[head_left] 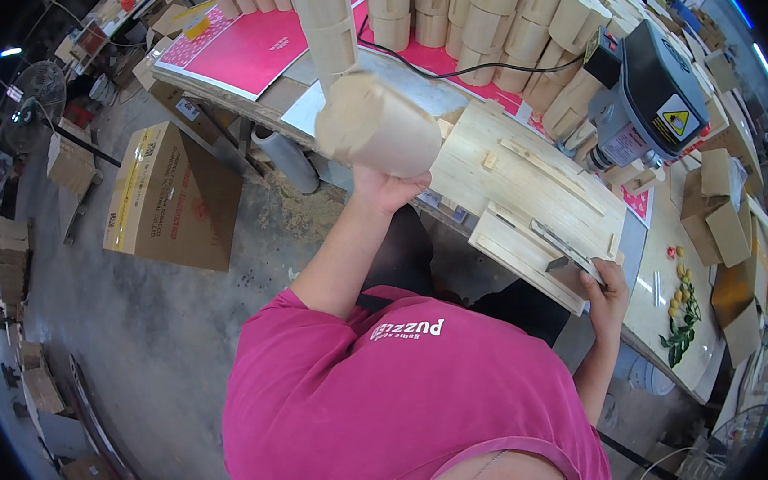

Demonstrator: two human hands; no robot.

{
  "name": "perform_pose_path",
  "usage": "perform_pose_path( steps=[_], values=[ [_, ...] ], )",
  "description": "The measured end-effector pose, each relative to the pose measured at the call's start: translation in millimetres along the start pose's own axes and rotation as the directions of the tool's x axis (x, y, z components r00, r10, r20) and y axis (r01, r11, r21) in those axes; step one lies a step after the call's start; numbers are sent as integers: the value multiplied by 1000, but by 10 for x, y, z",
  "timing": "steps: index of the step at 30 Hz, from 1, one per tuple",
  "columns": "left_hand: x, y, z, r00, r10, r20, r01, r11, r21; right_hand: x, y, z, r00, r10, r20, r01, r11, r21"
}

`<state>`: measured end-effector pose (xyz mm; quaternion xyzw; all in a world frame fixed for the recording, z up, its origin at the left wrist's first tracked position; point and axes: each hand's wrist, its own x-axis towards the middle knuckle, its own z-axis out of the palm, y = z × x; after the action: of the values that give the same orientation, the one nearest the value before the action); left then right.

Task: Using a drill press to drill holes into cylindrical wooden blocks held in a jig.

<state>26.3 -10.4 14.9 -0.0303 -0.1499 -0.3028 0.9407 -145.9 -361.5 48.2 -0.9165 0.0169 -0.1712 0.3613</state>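
My left hand (pixel 389 188) holds up a pale wooden cylinder (pixel 384 132), gripping it from below; the cylinder is slightly blurred. It hangs over the bench's near edge, beside a tall stack of similar wooden cylinders (pixel 324 24). My right hand (pixel 606 284) is closed on the near end of a narrow metal bar (pixel 567 248). A small dark tab sticks out beside that bar. The bar lies across a flat wooden board jig (pixel 523 175) with thin strips fixed on it. Some right-hand fingers are hidden under the hand.
A dark power tool (pixel 665 82) with a yellow warning label stands over the jig's right side, its black cable running left. Rows of wooden cylinders (pixel 496 5) line the back. Artificial fruit and leaves (pixel 681 316) lie at the right. A large carton (pixel 173 198) stands on the floor at left.
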Motion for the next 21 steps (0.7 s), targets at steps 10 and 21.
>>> perform_pose_path(
  steps=[10, 21],
  values=[
    [-246, 170, 499, 984, 177, 8, -175, 961, 214, 25, -4, 44, 1000, 17, 26, -17, 1000, 3],
    [-50, 593, 867, 955, 289, -63, 209, -507, 836, 19, -10, 23, 1000, -17, 22, 17, 1000, -16]
  ],
)
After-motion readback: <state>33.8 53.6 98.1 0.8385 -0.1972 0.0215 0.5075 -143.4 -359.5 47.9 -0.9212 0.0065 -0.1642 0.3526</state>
